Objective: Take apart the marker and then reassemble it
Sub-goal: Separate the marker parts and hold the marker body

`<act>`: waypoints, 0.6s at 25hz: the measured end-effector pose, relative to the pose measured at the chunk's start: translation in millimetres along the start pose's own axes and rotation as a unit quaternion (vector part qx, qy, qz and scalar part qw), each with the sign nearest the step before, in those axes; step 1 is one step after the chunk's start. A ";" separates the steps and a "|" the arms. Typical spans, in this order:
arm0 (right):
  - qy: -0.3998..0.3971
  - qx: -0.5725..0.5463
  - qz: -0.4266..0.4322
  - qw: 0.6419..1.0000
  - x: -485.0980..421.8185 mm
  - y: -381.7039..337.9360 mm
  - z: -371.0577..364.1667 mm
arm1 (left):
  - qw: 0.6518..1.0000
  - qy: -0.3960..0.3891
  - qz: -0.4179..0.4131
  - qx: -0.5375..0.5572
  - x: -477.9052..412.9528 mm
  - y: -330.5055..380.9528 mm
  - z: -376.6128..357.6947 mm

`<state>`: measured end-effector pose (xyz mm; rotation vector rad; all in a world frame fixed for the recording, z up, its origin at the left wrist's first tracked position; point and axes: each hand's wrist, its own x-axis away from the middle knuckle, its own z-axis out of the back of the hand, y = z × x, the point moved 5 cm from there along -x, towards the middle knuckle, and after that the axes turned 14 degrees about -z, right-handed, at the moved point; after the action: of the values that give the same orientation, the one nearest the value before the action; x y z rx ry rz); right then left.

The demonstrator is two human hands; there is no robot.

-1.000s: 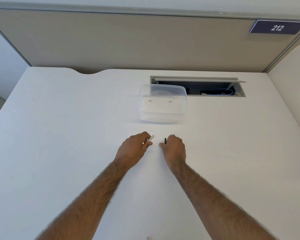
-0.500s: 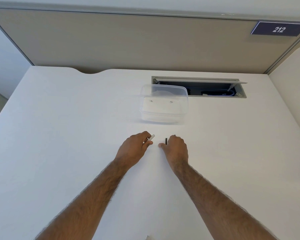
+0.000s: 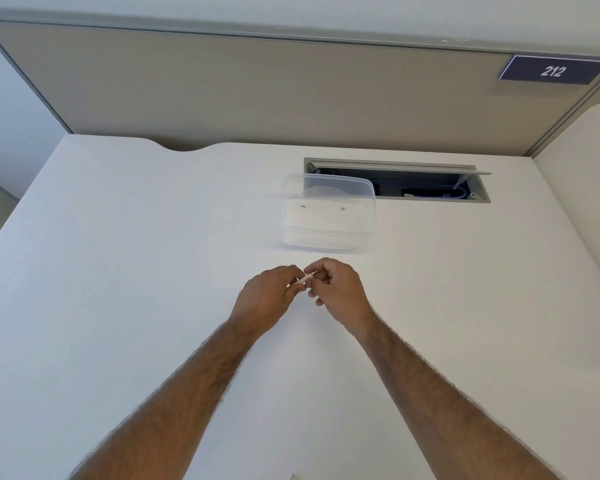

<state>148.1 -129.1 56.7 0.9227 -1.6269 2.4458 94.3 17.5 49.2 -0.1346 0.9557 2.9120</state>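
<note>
So the tabletop (image 3: 118, 271) is plain white and pretty much bare, with a curved notch cut into its far edge on the left. Behind it there's a beige partition panel (image 3: 257, 91) with a grey frame, and a dark blue sign (image 3: 553, 70) reading 212 up in the right corner. There's a cable hatch (image 3: 413, 183) set into the surface near the back, flap propped open, with some blueish cabling visible inside. Just in front of it, overlapping its left end from this angle, sits a clear plastic container (image 3: 328, 213), which looks to have nothing much in it besides a couple of tiny dark specks on the bottom. Both bare forearms reach in from the bottom edge and meet near the middle of the tabletop, a bit in front of the container. The marker (image 3: 303, 279) is right there between the two hands, held above the surface, and honestly you only see a short whitish sliver of it poking out, angled up to the right. The left hand (image 3: 267, 296) has its fingers curled and pinching the lower end, and the right hand (image 3: 340, 289) has its fingers closed around the upper end, with the two hands touching. Can't tell whether the cap is on or not, it's all hidden.
</note>
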 end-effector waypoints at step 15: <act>-0.046 0.018 -0.027 0.998 -18.8 1.5 -9.6 | 0.659 0.307 0.278 0.628 42.1 -42.2 -19.3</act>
<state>158.7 -116.6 43.5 1.0841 -1.5692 2.4381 57.8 41.7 4.4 -0.8314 3.2645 1.6862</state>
